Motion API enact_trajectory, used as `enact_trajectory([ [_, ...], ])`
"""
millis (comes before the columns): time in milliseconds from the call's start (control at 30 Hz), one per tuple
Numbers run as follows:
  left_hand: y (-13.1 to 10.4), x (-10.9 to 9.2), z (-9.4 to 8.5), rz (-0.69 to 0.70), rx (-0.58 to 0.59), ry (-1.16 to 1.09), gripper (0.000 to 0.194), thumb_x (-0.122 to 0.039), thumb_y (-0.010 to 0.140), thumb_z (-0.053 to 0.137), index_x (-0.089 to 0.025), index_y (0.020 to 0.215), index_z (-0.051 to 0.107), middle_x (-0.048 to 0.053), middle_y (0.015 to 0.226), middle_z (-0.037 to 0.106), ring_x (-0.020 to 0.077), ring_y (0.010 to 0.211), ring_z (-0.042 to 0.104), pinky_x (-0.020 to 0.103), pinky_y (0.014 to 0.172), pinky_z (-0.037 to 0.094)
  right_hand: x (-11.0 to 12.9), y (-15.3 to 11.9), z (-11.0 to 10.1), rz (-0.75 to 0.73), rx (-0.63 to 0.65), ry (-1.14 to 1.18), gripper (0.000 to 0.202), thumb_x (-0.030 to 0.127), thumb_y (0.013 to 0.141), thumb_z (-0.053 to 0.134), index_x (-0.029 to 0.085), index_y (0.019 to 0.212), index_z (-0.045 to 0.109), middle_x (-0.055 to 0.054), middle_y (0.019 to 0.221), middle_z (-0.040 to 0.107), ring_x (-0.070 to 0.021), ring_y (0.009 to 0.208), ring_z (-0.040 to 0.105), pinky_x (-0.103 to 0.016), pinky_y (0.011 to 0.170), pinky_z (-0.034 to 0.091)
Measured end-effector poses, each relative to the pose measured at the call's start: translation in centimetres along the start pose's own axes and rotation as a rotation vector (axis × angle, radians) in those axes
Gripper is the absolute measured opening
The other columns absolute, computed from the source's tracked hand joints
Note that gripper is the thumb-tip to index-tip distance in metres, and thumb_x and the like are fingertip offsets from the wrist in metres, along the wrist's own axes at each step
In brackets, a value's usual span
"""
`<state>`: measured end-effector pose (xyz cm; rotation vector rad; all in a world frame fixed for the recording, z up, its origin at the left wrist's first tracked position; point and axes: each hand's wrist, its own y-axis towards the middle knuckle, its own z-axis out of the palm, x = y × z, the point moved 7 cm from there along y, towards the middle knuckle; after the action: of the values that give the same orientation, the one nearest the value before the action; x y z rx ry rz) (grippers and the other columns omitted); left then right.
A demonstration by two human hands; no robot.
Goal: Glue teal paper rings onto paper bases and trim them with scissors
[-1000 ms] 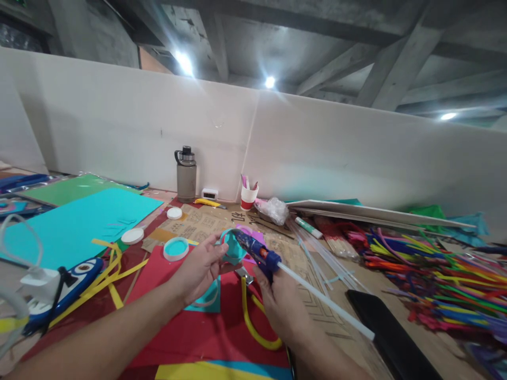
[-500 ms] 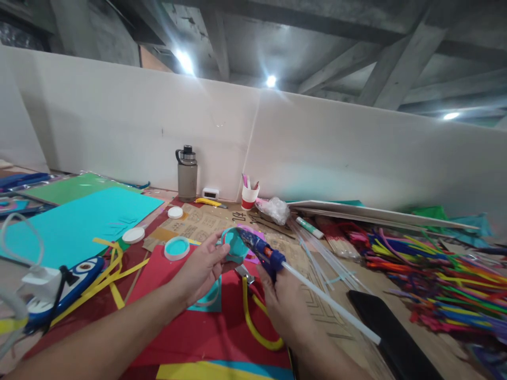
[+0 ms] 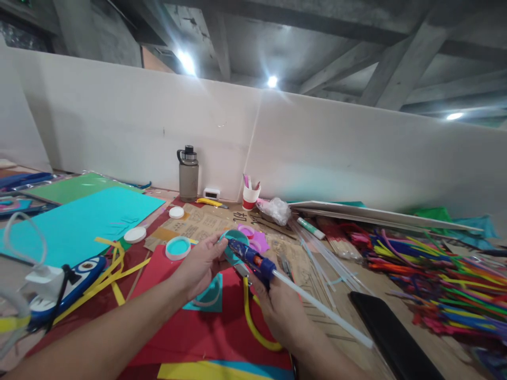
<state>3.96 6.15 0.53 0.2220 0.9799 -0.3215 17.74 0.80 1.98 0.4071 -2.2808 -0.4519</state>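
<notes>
My left hand (image 3: 204,258) pinches a round teal cup-like piece (image 3: 236,238) by its near left side, above the red sheet. Wrapped around a blue hot glue gun (image 3: 253,259), my right hand (image 3: 279,303) points its nozzle at the teal piece's rim. A long white glue stick (image 3: 322,306) sticks out of the gun's back end. Beneath the hands lie a teal square with a ring on it (image 3: 212,296) and scissors with a yellow handle (image 3: 253,332), partly covered by my right hand. Whether the nozzle touches the rim, I cannot tell.
A white-rimmed teal disc (image 3: 178,247) rests on the red sheet (image 3: 190,338). Behind stand a grey bottle (image 3: 189,177) and a paper cup with pens (image 3: 251,196). At right lie a black phone (image 3: 390,332) and colourful pipe cleaners (image 3: 447,279); at left, a turquoise sheet (image 3: 87,221).
The glue gun's nozzle has moved left and slightly down along the teal piece. That piece has tilted, and purple rings behind it now show more.
</notes>
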Motion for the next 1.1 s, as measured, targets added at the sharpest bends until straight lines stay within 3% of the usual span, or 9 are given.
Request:
enact_trajectory([
  [400,-0.1,0.7,0.2,-0.028,-0.016,-0.119,0.018,-0.028,0.082,0.059,-0.012,0.089,0.064,0.008,0.079,0.071,0.0186,0.075,0.067,0.035,0.078,0.053,-0.4,0.1,-0.8,0.068,-0.096,-0.117,0.039,0.042,0.092,0.036,0.016,0.115,0.055,-0.012,0.103,0.064,-0.0265,0.094,0.061,-0.038,0.08,0.048],
  [700,-0.3,0.5,0.3,-0.06,0.04,-0.107,0.018,-0.025,0.083,0.057,-0.011,0.092,0.065,0.008,0.081,0.071,0.0156,0.071,0.065,0.035,0.078,0.053,-0.6,0.2,-0.3,0.016,-0.022,-0.046,0.033,0.037,0.092,0.038,0.018,0.114,0.054,-0.01,0.106,0.062,-0.0243,0.1,0.058,-0.036,0.086,0.046],
  [900,-0.1,0.8,-0.5,-0.057,-0.022,-0.114,0.019,-0.028,0.083,0.057,-0.011,0.084,0.067,0.009,0.08,0.071,0.0162,0.072,0.066,0.032,0.076,0.054,-0.2,0.4,0.0,0.009,0.033,0.031,0.029,0.034,0.092,0.042,0.02,0.114,0.055,-0.008,0.109,0.062,-0.0219,0.105,0.056,-0.034,0.091,0.044],
  [1100,-0.1,1.1,-0.6,-0.063,-0.068,-0.146,0.018,-0.027,0.083,0.057,-0.012,0.082,0.066,0.008,0.077,0.071,0.0161,0.072,0.067,0.032,0.075,0.054,0.0,0.3,-0.7,-0.002,-0.051,-0.016,0.031,0.033,0.091,0.041,0.017,0.113,0.056,-0.011,0.108,0.064,-0.025,0.103,0.058,-0.037,0.087,0.047],
])
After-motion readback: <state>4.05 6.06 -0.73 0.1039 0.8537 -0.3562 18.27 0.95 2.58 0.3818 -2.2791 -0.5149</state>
